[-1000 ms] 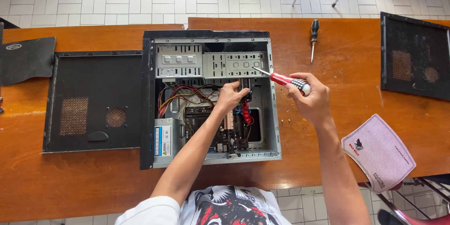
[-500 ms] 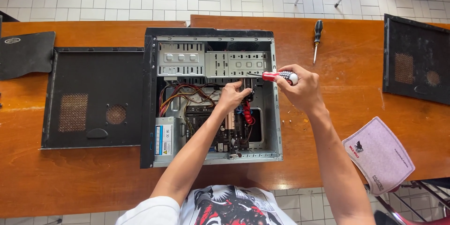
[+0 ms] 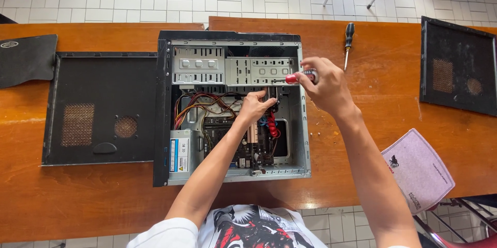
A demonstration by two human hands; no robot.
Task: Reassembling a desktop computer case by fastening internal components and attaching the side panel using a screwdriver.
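The right hand (image 3: 326, 85) is closed around a red-handled screwdriver (image 3: 297, 78), its shaft lying level and pointing left at the grey metal drive bay (image 3: 259, 70) of the open black computer case (image 3: 233, 108) on the brown wooden table (image 3: 383, 103). The left hand (image 3: 253, 106) reaches inside, fingers curled by the red cables (image 3: 272, 126); its grasp cannot be told.

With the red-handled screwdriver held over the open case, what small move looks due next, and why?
Probably lower the screwdriver tip to the spot the left hand steadies. The right hand holds it level above the drive bays, not on a screw, while the left fingers rest inside the computer case.
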